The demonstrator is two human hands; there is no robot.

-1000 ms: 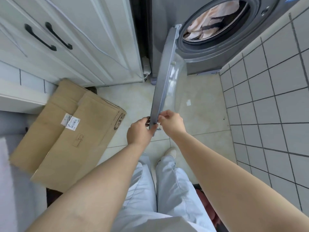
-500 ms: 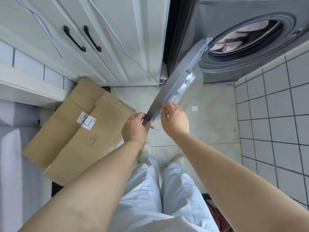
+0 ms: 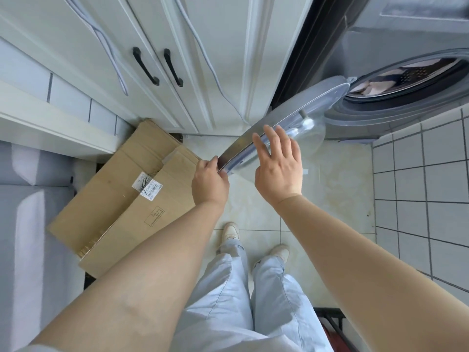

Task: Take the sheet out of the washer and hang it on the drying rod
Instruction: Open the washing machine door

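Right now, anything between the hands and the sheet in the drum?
Nothing visible blocks the drum opening. The washer door is swung open; the left hand grips its edge, the right hand is open beside it. The sheet lies inside.

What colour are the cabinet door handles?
Black, both handles, clear in the head view against the white cabinet doors.

No text can be read: a white label (image 3: 147, 186) with a barcode and small print is stuck on the cardboard box (image 3: 121, 199), and a framed block of print (image 3: 154, 215) is stamped lower on the same box, but both are too small to be made out.
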